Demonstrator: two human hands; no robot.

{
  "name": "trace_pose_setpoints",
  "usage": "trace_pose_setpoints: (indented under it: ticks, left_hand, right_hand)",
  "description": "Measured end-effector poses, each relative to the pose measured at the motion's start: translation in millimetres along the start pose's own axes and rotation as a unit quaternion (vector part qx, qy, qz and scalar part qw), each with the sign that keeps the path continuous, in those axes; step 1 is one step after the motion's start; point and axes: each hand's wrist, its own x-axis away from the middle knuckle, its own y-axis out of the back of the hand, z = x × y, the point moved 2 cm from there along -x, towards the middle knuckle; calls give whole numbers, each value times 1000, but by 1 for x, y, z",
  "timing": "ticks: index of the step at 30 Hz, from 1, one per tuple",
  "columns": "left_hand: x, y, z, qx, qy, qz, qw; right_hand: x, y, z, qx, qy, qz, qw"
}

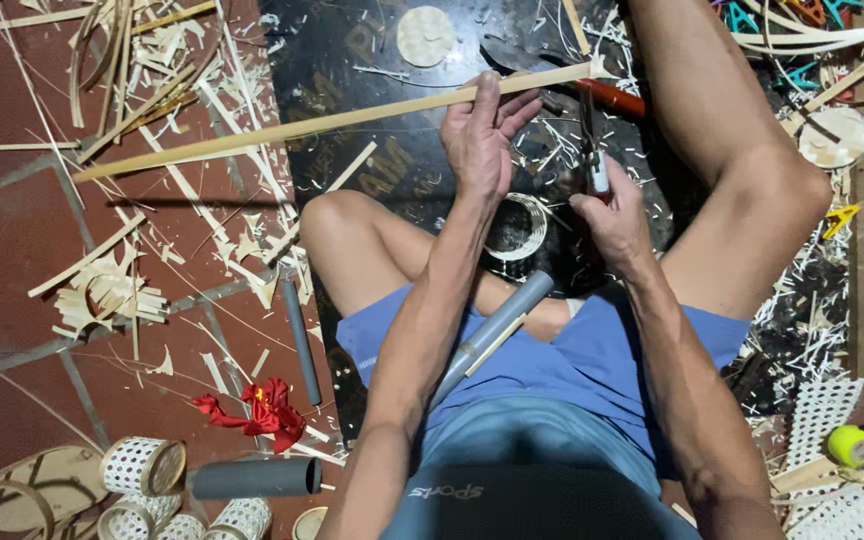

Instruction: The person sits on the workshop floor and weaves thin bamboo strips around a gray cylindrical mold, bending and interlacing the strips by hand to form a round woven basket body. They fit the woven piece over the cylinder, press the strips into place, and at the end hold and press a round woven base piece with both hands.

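My left hand [480, 128] grips a long flat bamboo strip [282, 130] that runs from the far left up to the right, level above the floor. My right hand [607, 210] is closed on the red-and-white handle of a knife [592, 150]; its dark blade points up to the strip's right end. A grey plastic pipe [492, 335] leans across my lap between my thighs, with a thin bamboo sliver beside it. A small woven ring [517, 225] lies on the black mat [352, 70] under my hands.
Bamboo shavings and offcuts [112, 290] litter the red tile floor at left. Two grey pipes [257, 478] [302, 345], a red cloth scrap [262, 412] and small woven cups [142, 465] lie near my left side. Woven mesh [822, 410] and a yellow tape roll [852, 445] sit at right.
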Motion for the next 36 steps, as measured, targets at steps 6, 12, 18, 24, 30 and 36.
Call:
trace_pose_setpoints:
  ticks: [6,12,18,24,30,36]
  left_hand:
    - [7,-3,10,-15,23,11,1000]
    - [7,-6,9,-33,32,14,999]
    - [10,-5,12,-53,41,12,998]
    - [13,-4,16,-51,28,21,998]
    - [11,-3,19,-48,23,30,998]
    - [12,-3,23,-44,21,24,999]
  right_hand:
    - [4,0,5,27,9,-22,999]
    - [6,-1,9,7,21,-13,1000]
    - [3,-6,19,56,45,-25,997]
    - [-3,-12,16,114,55,-71,989]
    - [-4,-13,7,110,16,-96,989]
    - [-9,-12,4,145,65,-106,982]
